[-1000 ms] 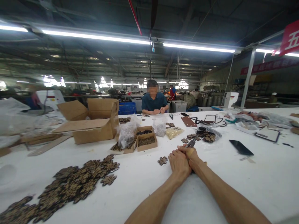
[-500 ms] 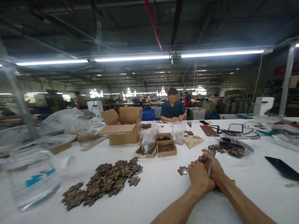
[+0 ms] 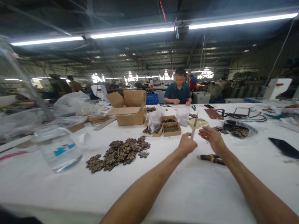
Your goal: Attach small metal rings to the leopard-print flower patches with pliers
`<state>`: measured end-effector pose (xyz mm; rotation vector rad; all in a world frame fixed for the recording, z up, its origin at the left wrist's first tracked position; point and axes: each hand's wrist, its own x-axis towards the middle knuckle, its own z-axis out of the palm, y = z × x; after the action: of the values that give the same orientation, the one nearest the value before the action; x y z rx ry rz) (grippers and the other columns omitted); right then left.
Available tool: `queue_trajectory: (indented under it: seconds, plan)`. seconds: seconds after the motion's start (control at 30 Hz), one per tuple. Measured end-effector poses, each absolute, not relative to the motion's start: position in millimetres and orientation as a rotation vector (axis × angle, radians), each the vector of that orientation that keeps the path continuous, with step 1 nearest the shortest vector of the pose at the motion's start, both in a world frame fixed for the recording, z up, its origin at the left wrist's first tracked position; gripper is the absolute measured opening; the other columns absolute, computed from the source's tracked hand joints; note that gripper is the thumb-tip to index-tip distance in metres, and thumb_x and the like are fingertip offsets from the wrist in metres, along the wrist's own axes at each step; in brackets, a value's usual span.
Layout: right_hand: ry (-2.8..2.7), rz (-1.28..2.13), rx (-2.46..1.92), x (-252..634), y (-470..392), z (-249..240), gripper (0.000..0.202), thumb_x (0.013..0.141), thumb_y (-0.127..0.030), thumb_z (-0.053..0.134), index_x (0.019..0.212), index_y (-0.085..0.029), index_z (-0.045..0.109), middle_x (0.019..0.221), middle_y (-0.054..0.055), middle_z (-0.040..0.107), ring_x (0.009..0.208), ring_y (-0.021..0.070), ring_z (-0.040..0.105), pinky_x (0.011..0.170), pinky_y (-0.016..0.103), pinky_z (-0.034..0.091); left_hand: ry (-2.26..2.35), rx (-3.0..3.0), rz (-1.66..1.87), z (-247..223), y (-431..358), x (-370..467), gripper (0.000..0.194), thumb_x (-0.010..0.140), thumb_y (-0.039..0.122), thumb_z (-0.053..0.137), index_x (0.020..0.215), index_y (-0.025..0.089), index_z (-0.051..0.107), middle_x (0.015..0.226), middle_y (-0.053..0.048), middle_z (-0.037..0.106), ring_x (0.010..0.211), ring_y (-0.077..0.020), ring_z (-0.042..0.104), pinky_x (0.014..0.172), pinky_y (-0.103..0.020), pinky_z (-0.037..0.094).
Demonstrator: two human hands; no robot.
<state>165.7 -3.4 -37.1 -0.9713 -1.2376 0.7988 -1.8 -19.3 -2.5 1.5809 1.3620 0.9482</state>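
Note:
My left hand (image 3: pixel 187 144) is closed around a thin pale strip (image 3: pixel 194 127) that points up and away; blur hides its exact kind. Just to its right, my right hand (image 3: pixel 213 139) is raised with the fingers stretched out and nothing visible in them. Pliers (image 3: pixel 210 158) with black and yellow handles lie on the table, partly covered by my right wrist. To the left of my hands spreads a pile of dark brown flower-shaped pieces (image 3: pixel 123 152), with one single piece (image 3: pixel 143 154) beside it.
A clear water jug (image 3: pixel 58 152) stands at the left. Behind the pile are an open cardboard box (image 3: pixel 130 115) and small boxes of metal bits (image 3: pixel 171 129). Bagged pieces (image 3: pixel 235 129) and a dark tablet-like slab (image 3: pixel 285 147) lie right. A co-worker (image 3: pixel 178 90) sits opposite.
My hands have come apart from being clasped together. The left keeps the thin strip and the right has opened. The pliers now show on the table, and the view has tilted down.

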Motion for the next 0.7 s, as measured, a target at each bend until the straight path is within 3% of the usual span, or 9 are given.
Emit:
queue_trajectory:
  seconds: [0.07, 0.13, 0.27, 0.33, 0.5, 0.7]
  plan:
    - [-1.258, 0.804, -1.046, 173, -1, -43, 0.034, 0.098, -0.036, 0.061, 0.127, -0.018, 0.059, 0.128, 0.01, 0.061, 0.107, 0.023, 0.064, 0.09, 0.044, 0.056, 1.314, 1.554, 0.938, 1, -7, -39, 0.061, 0.057, 0.006, 0.073, 0.117, 0.014, 0.064, 0.091, -0.009, 0.067, 0.084, -0.0234, 0.064, 0.072, -0.034, 0.049]
    - [-1.286, 0.816, -1.098, 174, 1, -53, 0.033, 0.097, -0.035, 0.062, 0.125, -0.018, 0.061, 0.126, 0.01, 0.062, 0.105, 0.0223, 0.065, 0.089, 0.043, 0.056, 1.168, 1.521, 0.939, -1, 1, -75, 0.065, 0.056, 0.007, 0.076, 0.119, 0.014, 0.064, 0.087, -0.006, 0.067, 0.081, -0.0202, 0.063, 0.074, -0.033, 0.049]
    - [-1.526, 0.751, -1.242, 153, 8, -75, 0.041, 0.074, -0.041, 0.083, 0.107, -0.019, 0.071, 0.093, 0.006, 0.071, 0.081, 0.022, 0.063, 0.075, 0.035, 0.052, 0.891, 1.372, 0.918, -23, -1, -118, 0.072, 0.058, 0.011, 0.079, 0.127, 0.014, 0.061, 0.086, -0.007, 0.069, 0.076, -0.0184, 0.064, 0.077, -0.036, 0.049]
    - [-1.71, 0.662, -1.318, 137, 12, -81, 0.046, 0.066, -0.041, 0.087, 0.105, -0.021, 0.073, 0.087, 0.005, 0.07, 0.08, 0.0227, 0.061, 0.076, 0.035, 0.047, 0.808, 1.278, 0.853, -33, -6, -125, 0.072, 0.059, 0.012, 0.078, 0.129, 0.013, 0.06, 0.087, -0.009, 0.07, 0.073, -0.0184, 0.064, 0.075, -0.038, 0.049]
    - [-2.001, 0.547, -1.331, 109, 21, -84, 0.035, 0.071, -0.042, 0.078, 0.101, -0.025, 0.074, 0.098, 0.007, 0.066, 0.095, 0.0262, 0.057, 0.086, 0.034, 0.041, 0.626, 1.133, 0.712, -39, -14, -130, 0.063, 0.06, 0.012, 0.077, 0.121, 0.014, 0.065, 0.085, -0.009, 0.071, 0.069, -0.0202, 0.066, 0.07, -0.038, 0.05]
    - [-2.122, 0.561, -1.426, 110, 39, -93, 0.028, 0.072, -0.043, 0.074, 0.086, -0.021, 0.064, 0.086, 0.004, 0.064, 0.082, 0.0223, 0.055, 0.071, 0.031, 0.039, 0.478, 1.09, 0.632, -39, -14, -143, 0.056, 0.063, 0.011, 0.072, 0.118, 0.014, 0.066, 0.091, -0.012, 0.072, 0.074, -0.0235, 0.069, 0.078, -0.045, 0.051]
